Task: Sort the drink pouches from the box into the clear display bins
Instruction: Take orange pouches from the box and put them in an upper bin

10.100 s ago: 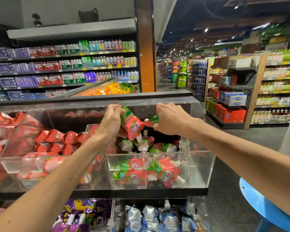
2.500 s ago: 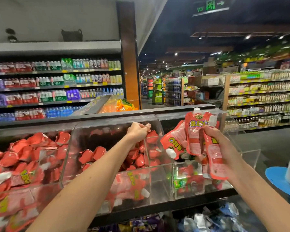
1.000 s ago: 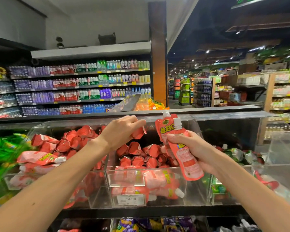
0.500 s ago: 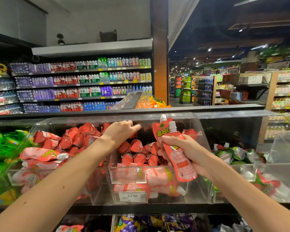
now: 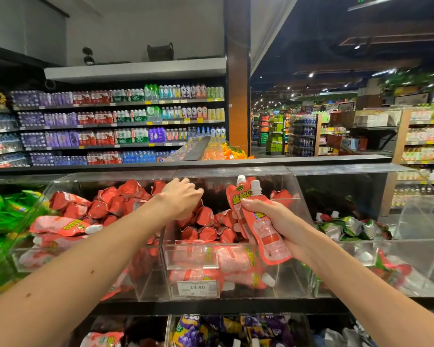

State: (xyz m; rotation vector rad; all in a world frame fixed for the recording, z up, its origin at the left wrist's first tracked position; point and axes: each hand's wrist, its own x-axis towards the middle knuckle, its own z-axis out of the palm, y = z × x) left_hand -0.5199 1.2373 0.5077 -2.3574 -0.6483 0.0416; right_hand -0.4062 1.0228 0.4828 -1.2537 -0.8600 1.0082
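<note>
My right hand (image 5: 280, 221) grips two pink-red drink pouches (image 5: 263, 229) with white caps, held upright over the front of the middle clear bin (image 5: 296, 189). That bin holds a heap of red pouches (image 5: 211, 226). My left hand (image 5: 181, 199) reaches into the back of the same bin, fingers curled down round a red pouch on top of the heap; the pouch is mostly hidden under my palm. No box is in view.
The clear bin on the left (image 5: 60, 181) is piled with the same red pouches. The right bin (image 5: 411, 251) holds green, red and silver pouches. Green packs (image 5: 0, 214) lie far left. Lower bins hold purple pouches (image 5: 211, 329). A price tag (image 5: 197, 288) reads 14.90.
My left hand has sunk from the bin's top edge down onto the heap of red pouches. My right hand has stayed almost still with its two pouches.
</note>
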